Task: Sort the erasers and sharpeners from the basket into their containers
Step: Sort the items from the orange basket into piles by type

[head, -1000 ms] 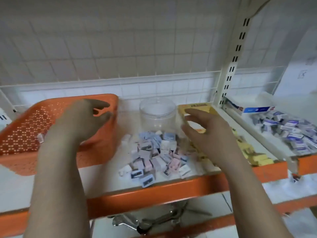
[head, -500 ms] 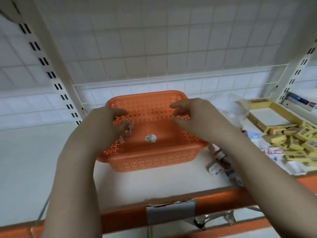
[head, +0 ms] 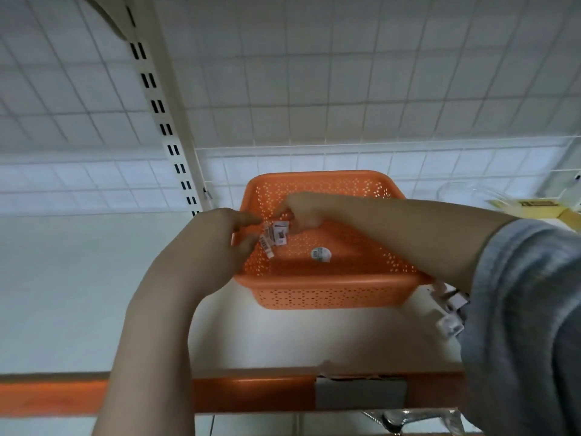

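An orange perforated basket (head: 327, 297) stands on the white shelf, and only a round sticker (head: 320, 254) shows on its floor. Over its left side both hands meet. My left hand (head: 217, 243) pinches a small white item with a barcode label (head: 266, 242). My right hand (head: 303, 212) pinches a second small white packaged item (head: 280, 231) right beside it. Whether these are erasers or sharpeners cannot be told. A clear jar (head: 462, 191) and a yellow box (head: 540, 207) sit at the far right.
Several small wrapped items (head: 449, 313) lie on the shelf right of the basket, partly behind my right sleeve. An orange shelf edge (head: 251, 393) runs along the front with a label holder (head: 360, 393). A slotted upright post (head: 169, 127) stands behind on the left.
The view swung left, away from the pile of items. Both hands went into the basket and came together, each now pinching a small white item that lay near its left side.
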### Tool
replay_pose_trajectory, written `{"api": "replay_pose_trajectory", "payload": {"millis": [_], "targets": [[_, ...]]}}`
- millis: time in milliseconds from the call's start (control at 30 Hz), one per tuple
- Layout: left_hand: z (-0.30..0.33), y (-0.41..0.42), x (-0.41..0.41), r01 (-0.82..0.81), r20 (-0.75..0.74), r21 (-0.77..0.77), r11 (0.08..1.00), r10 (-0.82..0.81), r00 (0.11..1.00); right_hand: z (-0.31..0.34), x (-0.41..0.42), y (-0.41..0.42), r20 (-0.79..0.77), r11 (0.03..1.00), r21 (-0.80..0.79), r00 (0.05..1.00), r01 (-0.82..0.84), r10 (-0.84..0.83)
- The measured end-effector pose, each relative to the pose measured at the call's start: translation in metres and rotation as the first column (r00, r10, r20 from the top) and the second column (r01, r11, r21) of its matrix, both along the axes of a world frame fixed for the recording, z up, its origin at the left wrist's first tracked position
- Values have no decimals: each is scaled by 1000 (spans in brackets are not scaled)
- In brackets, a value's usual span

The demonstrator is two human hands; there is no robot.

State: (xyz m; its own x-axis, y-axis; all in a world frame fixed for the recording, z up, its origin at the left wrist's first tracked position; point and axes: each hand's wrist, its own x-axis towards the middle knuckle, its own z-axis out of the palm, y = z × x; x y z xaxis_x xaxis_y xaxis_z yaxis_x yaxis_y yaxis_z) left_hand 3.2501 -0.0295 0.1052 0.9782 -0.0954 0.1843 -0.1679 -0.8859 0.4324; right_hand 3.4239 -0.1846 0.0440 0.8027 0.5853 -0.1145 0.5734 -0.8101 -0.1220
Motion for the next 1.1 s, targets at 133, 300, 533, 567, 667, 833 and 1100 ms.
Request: {"api": "replay_pose_trajectory", "payload": {"millis": [133,300,533,567,667,833,1100], "targets": [[-4,5,-2,15,3,-11,1000,-15,1000,-2,1,7,-35,1000,9,999,2,-2],[0,8,3,18,2,39,999,-18,1000,2,0,-4,51,996,-19,995,83,-82],[9,-11,35,69,-79,322,944,-46,996,64,-60,-58,102,861,442,940,250,-325],[9,-15,44,94,-93,356,930,-65,994,69,-77,-67,86,814,519,932,260,-353],[5,-34,77,193,-167,465,864,-129,977,70,-122,-88,8,660,690,909,297,-417],[-10,-54,118,313,-336,658,685,-106,936,49,-168,-107,-79,404,838,814,368,-576],[-23,-58,132,399,-436,697,596,-89,896,36,-190,-113,-179,259,875,771,408,-611]]}}
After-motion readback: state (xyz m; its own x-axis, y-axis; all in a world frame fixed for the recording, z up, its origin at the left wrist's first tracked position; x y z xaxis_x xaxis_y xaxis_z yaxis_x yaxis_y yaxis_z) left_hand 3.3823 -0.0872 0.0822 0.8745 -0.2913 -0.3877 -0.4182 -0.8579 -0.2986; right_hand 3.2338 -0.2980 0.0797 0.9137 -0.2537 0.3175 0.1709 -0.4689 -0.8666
